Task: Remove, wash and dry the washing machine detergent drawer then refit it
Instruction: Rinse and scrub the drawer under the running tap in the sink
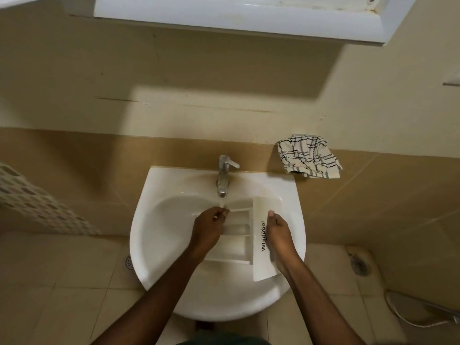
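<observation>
Beige-tiled bathroom, white basin (143,245): a person holds the detergent drawer (239,232) under the running tap (224,175), right hand (276,232) gripping its branded front panel, left hand (209,227) pinching a rear partition in the stream. Washing appears under way; next would likely come shutting off the water and reaching for the checked cloth (308,155).

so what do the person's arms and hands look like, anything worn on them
The left forearm and right forearm are bare down to the frame's bottom edge; no sleeves show. The left hand and right hand wear no gloves, and no watch, bracelet or ring is visible. The right thumbnail looks short and unpainted.
</observation>
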